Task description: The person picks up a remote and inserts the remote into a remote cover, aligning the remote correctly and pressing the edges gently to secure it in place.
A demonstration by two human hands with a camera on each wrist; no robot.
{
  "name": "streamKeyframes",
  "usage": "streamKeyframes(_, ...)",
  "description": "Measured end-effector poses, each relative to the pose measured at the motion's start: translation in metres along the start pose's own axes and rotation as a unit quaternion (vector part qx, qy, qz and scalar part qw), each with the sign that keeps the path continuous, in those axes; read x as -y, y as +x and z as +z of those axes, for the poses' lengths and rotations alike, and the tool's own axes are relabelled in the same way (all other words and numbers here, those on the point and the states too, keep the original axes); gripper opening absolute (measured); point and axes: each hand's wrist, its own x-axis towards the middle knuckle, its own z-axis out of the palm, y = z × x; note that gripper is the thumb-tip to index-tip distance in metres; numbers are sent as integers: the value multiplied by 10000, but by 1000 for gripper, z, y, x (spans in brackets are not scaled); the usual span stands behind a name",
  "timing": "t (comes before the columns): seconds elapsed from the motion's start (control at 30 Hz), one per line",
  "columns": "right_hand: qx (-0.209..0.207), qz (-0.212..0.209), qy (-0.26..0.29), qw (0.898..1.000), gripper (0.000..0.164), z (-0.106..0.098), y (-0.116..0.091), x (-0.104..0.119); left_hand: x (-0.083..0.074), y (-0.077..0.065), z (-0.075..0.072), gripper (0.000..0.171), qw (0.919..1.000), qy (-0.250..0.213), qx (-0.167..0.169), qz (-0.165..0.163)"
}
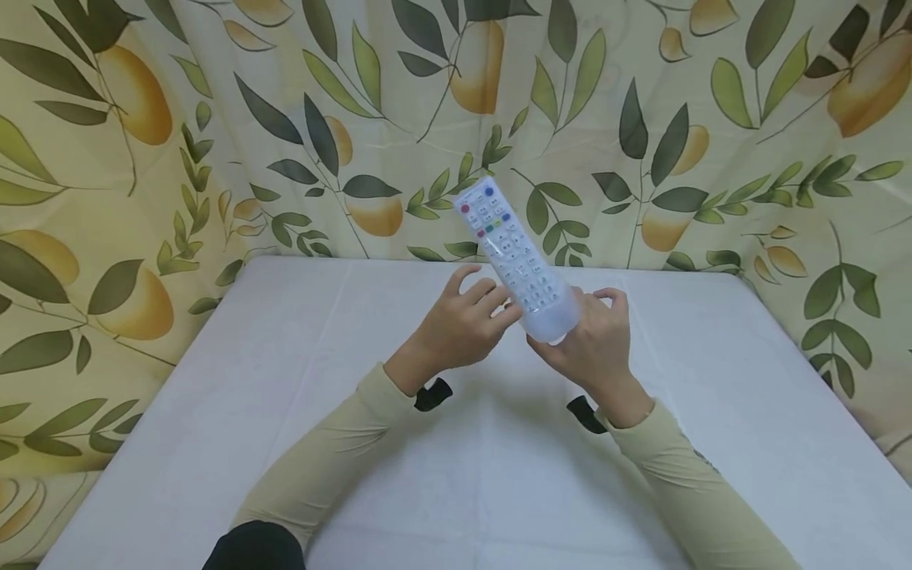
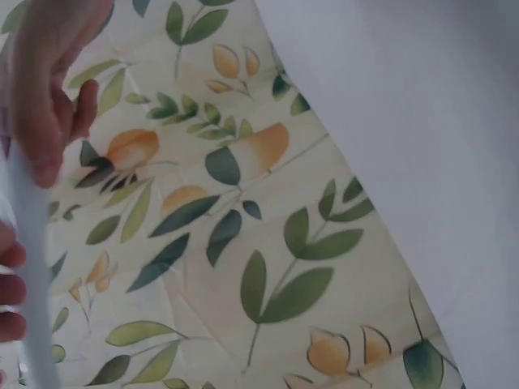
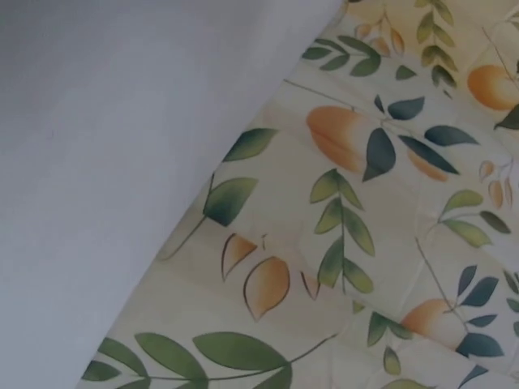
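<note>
A pale remote control (image 1: pixel 516 257) slants above a white table (image 1: pixel 484 475), its buttons (image 1: pixel 527 279) turned toward the head camera and its upper end angled away to the left. The right hand (image 1: pixel 594 340) holds the lower end in its grip, while the left hand (image 1: pixel 463 321) bends its fingers at the remote's left edge; whether that second grip pinches or merely touches cannot be told. A drop looks the likeliest mishap: the long upper end juts out unsupported and the glossy surface may be slick, so a loosened right grip or an uneven push from the left could twist it free. A straying finger could also press a button by accident. A fruit-and-leaf cloth (image 1: pixel 442 142) hangs behind the table's far edge. Black fittings (image 1: pixel 433 393) show beneath both wrists below pale sleeves (image 1: pixel 328 459), and might brush the table if the arms dip. A dark rounded object (image 1: pixel 256 548), too cropped to identify, appears at lower left. The remote itself blocks the head camera's sight of most right-hand fingers.
</note>
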Motion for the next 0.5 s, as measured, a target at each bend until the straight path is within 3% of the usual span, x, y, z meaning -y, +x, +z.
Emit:
streamKeyframes(0.17, -7, -129, -147, 9998, 58, -1, 1, -2, -8, 13, -10, 21, 9961, -514, 72, -715)
streamKeyframes(0.33, -194, -282, -157, 9993, 52, 3, 1, -1, -24, 29, -13, 41, 9946, -497, 365, -836)
streamKeyframes(0.5, -398, -505, -314, 9974, 46, 7, 2, 2, -23, 33, -11, 33, 9879, -631, 608, -1283)
